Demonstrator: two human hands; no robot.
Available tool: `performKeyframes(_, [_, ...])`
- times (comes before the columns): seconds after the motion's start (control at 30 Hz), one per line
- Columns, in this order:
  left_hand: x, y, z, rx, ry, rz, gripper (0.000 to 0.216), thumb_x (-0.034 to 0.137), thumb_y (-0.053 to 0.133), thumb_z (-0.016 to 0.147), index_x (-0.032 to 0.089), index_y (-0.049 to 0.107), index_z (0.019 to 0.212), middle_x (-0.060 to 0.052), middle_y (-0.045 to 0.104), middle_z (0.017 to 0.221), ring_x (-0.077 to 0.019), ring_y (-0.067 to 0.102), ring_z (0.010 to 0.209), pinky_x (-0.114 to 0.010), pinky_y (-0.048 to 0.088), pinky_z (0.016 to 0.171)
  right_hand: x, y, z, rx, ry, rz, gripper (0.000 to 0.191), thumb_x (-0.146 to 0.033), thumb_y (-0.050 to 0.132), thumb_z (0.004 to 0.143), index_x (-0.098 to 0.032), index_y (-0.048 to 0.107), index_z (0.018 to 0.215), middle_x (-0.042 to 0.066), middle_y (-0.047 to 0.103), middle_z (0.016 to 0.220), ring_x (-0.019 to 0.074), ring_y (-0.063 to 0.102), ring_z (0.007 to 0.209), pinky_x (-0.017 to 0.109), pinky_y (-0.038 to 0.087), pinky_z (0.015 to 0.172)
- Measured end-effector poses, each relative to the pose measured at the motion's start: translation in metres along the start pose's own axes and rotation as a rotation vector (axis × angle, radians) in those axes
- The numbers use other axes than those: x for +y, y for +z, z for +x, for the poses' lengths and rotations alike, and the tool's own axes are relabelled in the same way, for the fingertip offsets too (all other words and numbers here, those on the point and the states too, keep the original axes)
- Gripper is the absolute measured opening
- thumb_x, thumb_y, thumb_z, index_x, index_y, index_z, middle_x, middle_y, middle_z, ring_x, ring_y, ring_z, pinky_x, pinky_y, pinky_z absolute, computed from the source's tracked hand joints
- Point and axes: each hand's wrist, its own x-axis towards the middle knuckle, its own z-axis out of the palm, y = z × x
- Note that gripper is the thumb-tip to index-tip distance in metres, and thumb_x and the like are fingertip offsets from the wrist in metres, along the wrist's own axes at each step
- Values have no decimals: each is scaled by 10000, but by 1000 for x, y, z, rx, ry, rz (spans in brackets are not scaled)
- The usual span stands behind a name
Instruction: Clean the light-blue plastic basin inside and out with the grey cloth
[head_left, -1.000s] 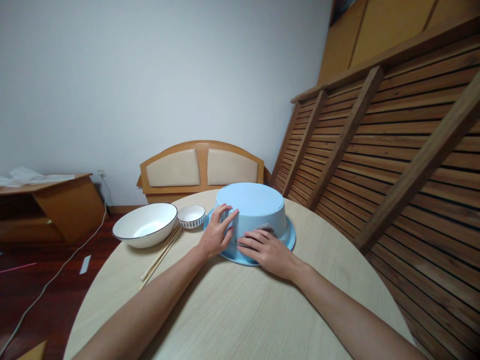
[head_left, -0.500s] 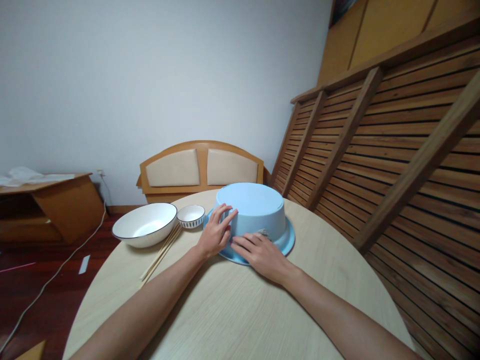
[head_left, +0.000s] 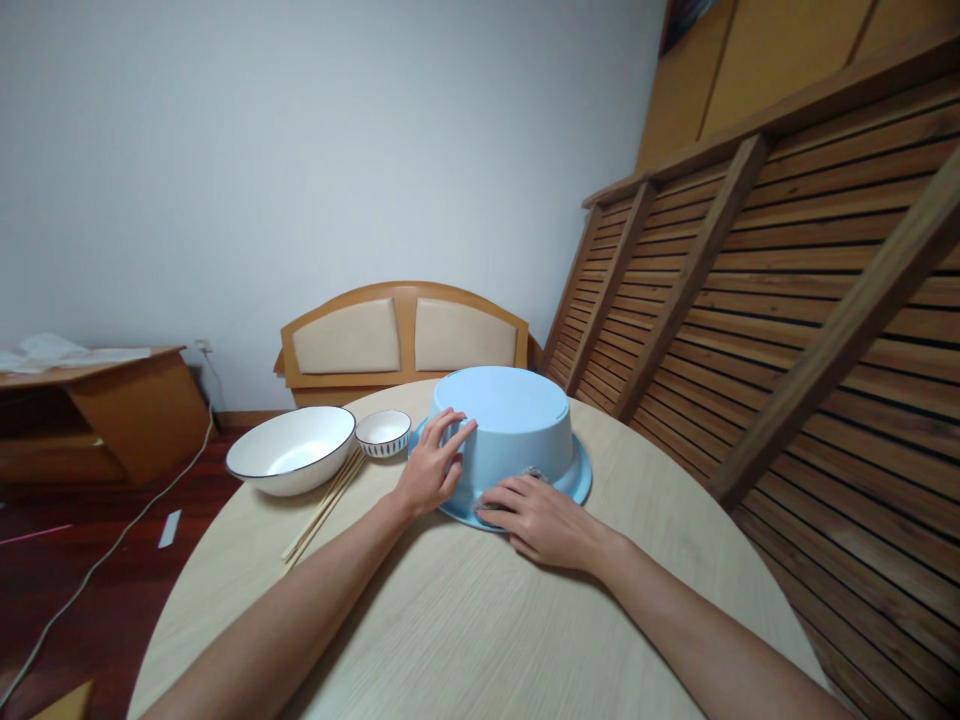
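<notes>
A light blue plastic basin stands upside down on the round pale wooden table. My left hand lies flat against the basin's left wall, fingers stretched out along it. My right hand rests on the basin's near rim, fingers curled and pressed onto a grey cloth. Only a small edge of the cloth shows above my fingers.
Left of the basin stand a small patterned bowl and a large white bowl, with wooden chopsticks beside them. A padded chair back is behind the table. A slatted wooden panel leans at the right. A low cabinet and a floor cable lie at the left.
My right hand slid left along the basin's wall with the cloth, then back right and down to the rim. The left hand and the basin stayed put.
</notes>
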Motion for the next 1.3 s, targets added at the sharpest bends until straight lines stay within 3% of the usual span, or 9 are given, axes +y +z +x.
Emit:
performKeyframes(0.13, [0, 1, 0, 5, 1, -8, 727, 119, 435, 940, 326, 261, 1615, -113, 391, 1525, -335, 346, 1469, -578, 362, 1190, -3, 11, 4, 115, -6, -106, 310, -158, 529, 1035, -186, 620, 1331, 96, 687, 1239, 229, 577, 1096, 387, 489, 910])
performKeyframes(0.3, [0, 1, 1, -3, 1, 1, 734, 116, 431, 935, 327, 252, 1616, -117, 386, 1527, -339, 348, 1470, -589, 360, 1190, -12, 19, 17, 185, 42, -149, 273, -137, 558, 1019, -142, 641, 1279, 109, 707, 1164, 239, 604, 1084, 381, 523, 900])
performKeyframes(0.53, [0, 2, 0, -7, -17, 11, 754, 85, 430, 924, 328, 257, 1617, -112, 396, 1531, -325, 346, 1479, -576, 354, 1200, -21, 20, 21, 72, 26, -98, 248, -163, 540, 1036, -146, 663, 1251, 89, 717, 1200, 228, 604, 1048, 356, 537, 862])
performKeyframes(0.7, [-1, 2, 0, -3, -12, 11, 740, 86, 421, 938, 331, 260, 1617, -109, 399, 1530, -317, 346, 1480, -573, 361, 1196, -17, 4, 17, -50, 43, 13, 226, -146, 571, 1007, -185, 702, 1188, 57, 728, 1189, 217, 603, 1024, 342, 506, 843])
performKeyframes(0.9, [-1, 1, 0, -19, -26, 9, 718, 98, 425, 940, 323, 282, 1607, -109, 397, 1532, -322, 338, 1487, -581, 354, 1200, -2, -16, -2, -144, 173, 126, 273, -59, 618, 878, -254, 738, 1028, 10, 713, 969, 181, 625, 948, 284, 449, 741])
performKeyframes(1.03, [0, 2, 0, -9, -21, -2, 706, 101, 430, 938, 316, 301, 1598, -109, 394, 1535, -322, 337, 1485, -573, 354, 1201, -5, -14, -5, -134, 190, 69, 264, -72, 610, 908, -253, 729, 1059, 25, 713, 1023, 191, 623, 975, 287, 457, 729])
performKeyframes(1.17, [1, 2, 1, 0, -35, -11, 689, 120, 436, 938, 308, 322, 1592, -109, 412, 1521, -319, 351, 1474, -569, 355, 1200, -21, 0, 8, -58, 140, -56, 211, -151, 560, 1021, -219, 698, 1165, 52, 723, 1162, 217, 607, 1031, 326, 499, 782])
performKeyframes(1.3, [3, 1, 1, -13, -64, -11, 687, 133, 426, 940, 310, 319, 1596, -110, 420, 1514, -318, 356, 1469, -578, 351, 1200, -33, 9, 23, -32, 122, -121, 183, -165, 547, 1034, -165, 696, 1140, 68, 727, 1166, 227, 604, 1009, 341, 519, 793])
